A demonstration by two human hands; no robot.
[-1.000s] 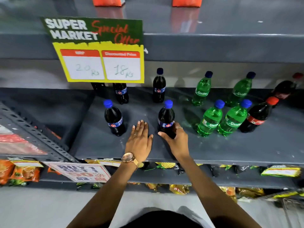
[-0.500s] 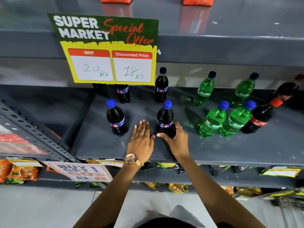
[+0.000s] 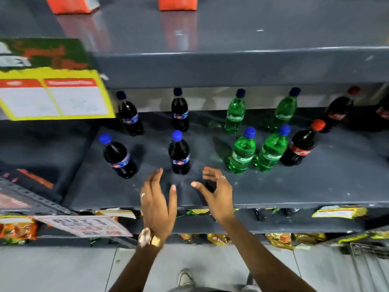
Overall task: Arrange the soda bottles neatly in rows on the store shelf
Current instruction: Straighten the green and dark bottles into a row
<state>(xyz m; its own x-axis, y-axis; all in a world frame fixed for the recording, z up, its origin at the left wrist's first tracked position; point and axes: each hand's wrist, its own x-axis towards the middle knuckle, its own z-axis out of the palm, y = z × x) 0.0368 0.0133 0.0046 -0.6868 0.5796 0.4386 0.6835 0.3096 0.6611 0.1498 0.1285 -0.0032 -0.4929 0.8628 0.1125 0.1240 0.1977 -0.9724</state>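
Observation:
Soda bottles stand in two rows on the grey shelf (image 3: pixel 273 192). The front row holds two dark cola bottles with blue caps (image 3: pixel 117 159) (image 3: pixel 179 153), two green Sprite bottles (image 3: pixel 242 152) (image 3: pixel 271 150) and a red-capped cola bottle (image 3: pixel 301 145). Behind them stand two more blue-capped colas (image 3: pixel 129 114) (image 3: pixel 180 111), two Sprites (image 3: pixel 235 112) (image 3: pixel 284 110) and another red-capped cola (image 3: pixel 339 111). My left hand (image 3: pixel 156 202) and my right hand (image 3: pixel 216 191) hover open, just in front of the middle front cola, touching nothing.
A yellow and green price sign (image 3: pixel 50 85) hangs from the upper shelf at left, hiding part of the back row. Orange boxes (image 3: pixel 71 4) sit on the top shelf. Snack packets (image 3: pixel 277 239) fill the shelf below. A wire basket (image 3: pixel 368 266) shows at lower right.
My right hand has let go of the middle front cola bottle. Both hands have pulled back toward me and opened. The view has shifted right, and the sign is blurred.

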